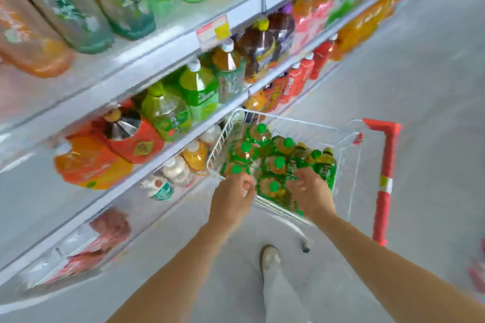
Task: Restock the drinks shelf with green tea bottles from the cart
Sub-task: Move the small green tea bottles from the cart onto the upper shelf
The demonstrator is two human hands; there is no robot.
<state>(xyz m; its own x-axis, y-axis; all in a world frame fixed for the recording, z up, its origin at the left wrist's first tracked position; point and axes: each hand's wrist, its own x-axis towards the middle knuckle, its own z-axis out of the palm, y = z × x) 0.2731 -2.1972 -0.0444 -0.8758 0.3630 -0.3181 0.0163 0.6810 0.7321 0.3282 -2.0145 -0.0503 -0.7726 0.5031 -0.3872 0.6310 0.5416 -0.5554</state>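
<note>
Head view looks down over two bare forearms stretched forward into the cart (222, 139), a white wire basket with a red handle (388, 178) along its right side. The green tea bottles (278, 165) stand packed upright inside the cart, with green caps and green labels, filling most of the basket.

At the cart's near left corner, the left hand (232, 196) has its back turned up and its wrist bent slightly down. Its fingers (246, 183) are curled inward just beneath one green cap (236, 169), which shows above the knuckles. The grip is narrow, but motion blur hides whether it actually closes on that bottle, so I cannot tell.

Near the middle of the cart's front edge, the right hand (311, 194) is over the bottles with its back toward the camera and its fingers pointing down among the caps. The fingertips are hidden between the bottles, so I cannot tell whether this grip holds one or only touches them. A single capped bottle shows between the two hands.

Both forearms run in from below the cart, the left forearm (183, 265) from the lower left and the right forearm (380, 262) from the lower right, converging on the basket.

Left of the cart and just beside it rises the drinks shelf (147, 60), its tiers crowded with orange, green, red and dark bottles. Below the cart, between the forearms, one pale shoe (270, 257) stands on the grey floor (433, 86).
</note>
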